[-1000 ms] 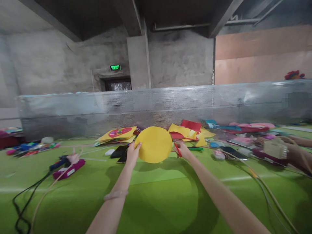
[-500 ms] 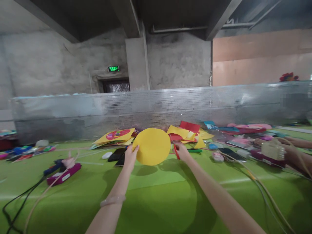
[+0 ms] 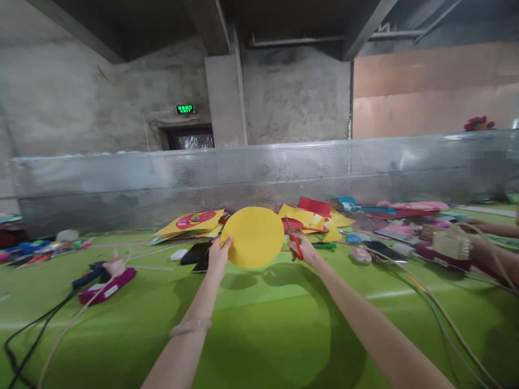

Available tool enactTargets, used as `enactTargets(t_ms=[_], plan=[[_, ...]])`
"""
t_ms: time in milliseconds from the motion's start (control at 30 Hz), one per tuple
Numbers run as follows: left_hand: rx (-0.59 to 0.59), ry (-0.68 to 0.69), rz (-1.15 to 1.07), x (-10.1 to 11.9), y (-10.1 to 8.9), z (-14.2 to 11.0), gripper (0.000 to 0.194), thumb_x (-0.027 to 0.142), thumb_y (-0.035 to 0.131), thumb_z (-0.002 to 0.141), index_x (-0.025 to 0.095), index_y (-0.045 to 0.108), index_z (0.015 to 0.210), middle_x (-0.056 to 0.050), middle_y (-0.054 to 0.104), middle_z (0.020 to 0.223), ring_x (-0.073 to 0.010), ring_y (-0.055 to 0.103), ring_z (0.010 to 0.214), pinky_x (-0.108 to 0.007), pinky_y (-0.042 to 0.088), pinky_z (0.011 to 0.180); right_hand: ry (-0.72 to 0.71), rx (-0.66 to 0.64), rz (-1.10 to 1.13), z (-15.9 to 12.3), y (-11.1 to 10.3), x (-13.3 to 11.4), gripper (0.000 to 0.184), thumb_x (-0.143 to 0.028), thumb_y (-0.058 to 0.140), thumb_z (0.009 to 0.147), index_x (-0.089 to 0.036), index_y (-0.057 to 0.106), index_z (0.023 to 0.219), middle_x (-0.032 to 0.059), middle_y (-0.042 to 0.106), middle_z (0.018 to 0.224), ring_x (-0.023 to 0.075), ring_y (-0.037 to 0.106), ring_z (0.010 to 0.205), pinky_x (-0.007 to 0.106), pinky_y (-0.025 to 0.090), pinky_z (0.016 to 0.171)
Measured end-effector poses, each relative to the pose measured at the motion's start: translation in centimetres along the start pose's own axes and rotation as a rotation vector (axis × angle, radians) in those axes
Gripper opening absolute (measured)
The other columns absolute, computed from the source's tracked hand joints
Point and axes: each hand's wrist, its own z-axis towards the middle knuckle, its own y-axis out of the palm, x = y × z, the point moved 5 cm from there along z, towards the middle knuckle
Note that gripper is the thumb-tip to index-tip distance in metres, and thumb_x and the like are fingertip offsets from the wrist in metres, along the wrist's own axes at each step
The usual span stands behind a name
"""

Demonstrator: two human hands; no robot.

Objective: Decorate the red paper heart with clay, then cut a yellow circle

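Observation:
A round yellow disc (image 3: 255,237), thin like felt or card, is held up above the table by my left hand (image 3: 220,253), which pinches its left edge between thumb and fingers. My right hand (image 3: 303,249) grips red-handled scissors (image 3: 297,244) just to the right of the disc. Their blades point up and stand close beside the disc's right edge; I cannot tell whether they touch it. Behind the disc lie yellow sheets with a red oval (image 3: 194,220) on the left, and yellow and red cut pieces (image 3: 310,219) on the right.
A green-covered table (image 3: 259,346) carries a purple glue-gun stand (image 3: 107,286) with cables at left. Dark phones (image 3: 195,253) lie behind my left hand. Another phone (image 3: 385,252) and a co-worker's arm (image 3: 492,259) are at right. A perforated metal barrier (image 3: 259,175) runs along the back.
The scissors have turned in my right hand, so their blades now show pointing upward. My left hand keeps its hold on the disc. The view has shifted slightly.

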Motion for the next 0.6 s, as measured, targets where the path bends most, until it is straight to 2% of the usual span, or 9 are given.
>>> enactTargets(t_ms=[333,600], plan=[[-0.009,0.008,-0.012,0.4,-0.1,-0.1,0.037,0.039,0.063,0.067,0.011,0.062,0.093,-0.011,0.067,0.092,-0.0238,0.061,0.086,-0.034,0.045,0.076,0.040,-0.048,-0.031,-0.7,0.9,-0.6,0.018,-0.020,0.044,0.071,-0.016,0.042,0.054,-0.0029,0.050,0.038,0.0093,0.050,0.036,0.020,0.045,0.040],[-0.004,0.029,0.011,0.2,-0.3,0.1,0.039,0.039,0.064,0.066,0.012,0.062,0.094,-0.010,0.067,0.090,-0.0233,0.061,0.084,-0.034,0.046,0.076,0.088,-0.036,-0.034,-0.3,1.4,0.0,0.021,-0.018,0.044,0.070,-0.017,0.041,0.049,-0.0029,0.048,0.035,0.0094,0.049,0.034,0.019,0.042,0.038]])
